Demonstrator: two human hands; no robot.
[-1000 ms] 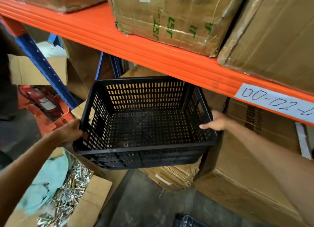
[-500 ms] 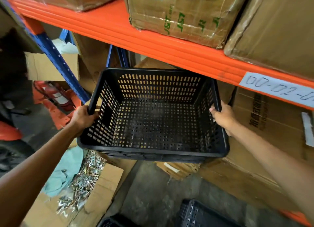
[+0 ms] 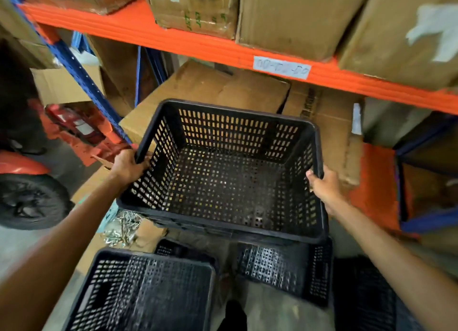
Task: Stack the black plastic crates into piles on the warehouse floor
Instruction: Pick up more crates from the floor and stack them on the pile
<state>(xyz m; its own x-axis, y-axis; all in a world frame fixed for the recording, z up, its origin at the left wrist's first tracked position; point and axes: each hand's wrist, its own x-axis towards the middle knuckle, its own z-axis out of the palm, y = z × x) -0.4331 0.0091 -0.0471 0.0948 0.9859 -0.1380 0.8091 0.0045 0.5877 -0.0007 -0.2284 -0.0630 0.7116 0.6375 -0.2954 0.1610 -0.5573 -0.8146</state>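
Since half a second ago the held black crate has drawn back from the rack toward the person, and more of the floor shows beneath it. Overhead runs the orange shelf beam, loaded with cardboard boxes; its paper label is too blurred to read. The crate is empty, open side up, and held in the air above the concrete floor. Below it sit a left floor crate and a right floor crate, slightly apart; another may sit at far right, but blur hides it. The left hand has its grip closed round the left rim, and the right hand has its grip closed round the right rim. Loose metal screws lie just below the crate's left corner.
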